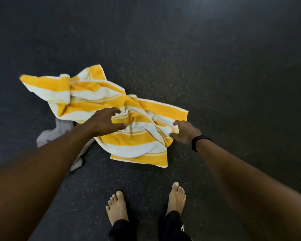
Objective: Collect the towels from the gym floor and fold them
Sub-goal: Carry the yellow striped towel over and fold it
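Observation:
A crumpled yellow and white striped towel (101, 105) lies spread on the dark gym floor (215, 75). Partly under its left side lies a grey towel (59, 134), mostly hidden by the striped one and my left arm. My left hand (104, 122) hovers over the middle of the striped towel, fingers spread and curved, holding nothing. My right hand (184, 131), with a black band on the wrist, reaches at the towel's right edge with fingers spread; whether it touches the cloth is unclear.
My two bare feet (146, 206) stand on the floor just in front of the towels, below dark trouser legs. Dark speckled rubber flooring stretches in every direction.

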{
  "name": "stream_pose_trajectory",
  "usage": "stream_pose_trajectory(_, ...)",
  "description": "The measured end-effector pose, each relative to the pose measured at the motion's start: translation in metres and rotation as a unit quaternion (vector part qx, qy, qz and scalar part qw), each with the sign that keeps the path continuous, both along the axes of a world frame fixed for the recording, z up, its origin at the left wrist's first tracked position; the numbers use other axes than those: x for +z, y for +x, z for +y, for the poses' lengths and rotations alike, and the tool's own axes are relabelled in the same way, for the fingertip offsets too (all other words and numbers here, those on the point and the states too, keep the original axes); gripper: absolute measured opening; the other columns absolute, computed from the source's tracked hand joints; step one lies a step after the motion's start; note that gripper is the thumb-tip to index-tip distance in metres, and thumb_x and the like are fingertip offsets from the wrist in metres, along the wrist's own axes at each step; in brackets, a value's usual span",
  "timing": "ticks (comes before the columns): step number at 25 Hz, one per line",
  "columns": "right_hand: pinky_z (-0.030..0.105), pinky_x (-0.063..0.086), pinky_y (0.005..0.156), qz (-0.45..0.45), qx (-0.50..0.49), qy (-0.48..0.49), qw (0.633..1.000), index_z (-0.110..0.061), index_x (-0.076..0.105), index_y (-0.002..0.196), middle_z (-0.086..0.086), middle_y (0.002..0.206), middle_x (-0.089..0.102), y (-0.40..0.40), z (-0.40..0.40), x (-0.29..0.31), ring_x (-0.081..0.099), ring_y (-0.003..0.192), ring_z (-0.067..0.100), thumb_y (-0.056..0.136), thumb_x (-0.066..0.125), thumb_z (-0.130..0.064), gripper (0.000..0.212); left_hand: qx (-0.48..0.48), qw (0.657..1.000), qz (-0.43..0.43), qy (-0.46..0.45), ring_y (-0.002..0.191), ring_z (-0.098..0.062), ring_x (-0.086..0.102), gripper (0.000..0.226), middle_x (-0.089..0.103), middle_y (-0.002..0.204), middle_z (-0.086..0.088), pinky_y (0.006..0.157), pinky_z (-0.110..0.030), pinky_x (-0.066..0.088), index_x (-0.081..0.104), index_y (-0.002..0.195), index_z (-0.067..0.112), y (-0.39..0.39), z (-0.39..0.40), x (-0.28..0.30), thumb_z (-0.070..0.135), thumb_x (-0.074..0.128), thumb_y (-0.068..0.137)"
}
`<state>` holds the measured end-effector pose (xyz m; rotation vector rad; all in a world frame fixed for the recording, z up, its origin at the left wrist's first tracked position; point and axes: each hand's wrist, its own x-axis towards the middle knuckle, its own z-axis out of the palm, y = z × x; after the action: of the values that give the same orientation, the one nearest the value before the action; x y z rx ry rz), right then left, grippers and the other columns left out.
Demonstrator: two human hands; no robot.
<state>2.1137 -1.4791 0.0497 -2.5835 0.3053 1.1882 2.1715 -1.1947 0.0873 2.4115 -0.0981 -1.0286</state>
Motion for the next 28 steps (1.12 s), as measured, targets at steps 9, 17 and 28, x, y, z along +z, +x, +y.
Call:
stream_pose_trajectory(9,0.049,0.041,0.102,0.109,-0.001,0.013,0.994,-0.015,0.036,0.141,0.013,0.14,0.041,-0.078,0.008,-0.187,0.044,0.125,0.035,0.087,0.062,-0.045,0.067,-0.005,1.0,0.022,-0.009,0.121,-0.025,0.052,0.061,0.053,0.134,-0.009,0.095,-0.034,0.043,0.05,0.134,0.013,-0.037,-0.019,-0.166,0.039,0.07,0.082)
stream_pose_trajectory(17,0.044,0.04,0.1,-0.073,-0.073,0.125,0.987,-0.007,0.039,0.14,0.017,0.14,0.046,-0.038,0.009,-0.07,0.045,0.126,0.035,0.099,0.046,-0.032,0.049,-0.02,1.0,-0.014,0.014,0.122,-0.026,0.051,0.056,0.055,0.132,-0.01,0.097,-0.031,0.039,0.052,0.131,0.01,-0.018,-0.011,-0.064,0.033,0.07,0.083)
stream_pose_trajectory(28,0.043,0.048,0.071,-0.345,0.035,0.145,0.927,-0.023,0.044,0.091,0.011,0.087,0.063,0.129,-0.035,0.415,0.059,0.084,0.033,0.095,0.049,-0.031,0.01,0.015,0.98,-0.194,-0.042,0.125,-0.018,0.051,0.088,0.054,0.136,-0.004,0.102,-0.026,0.037,0.051,0.134,0.016,0.082,-0.052,0.403,0.065,0.059,0.061)
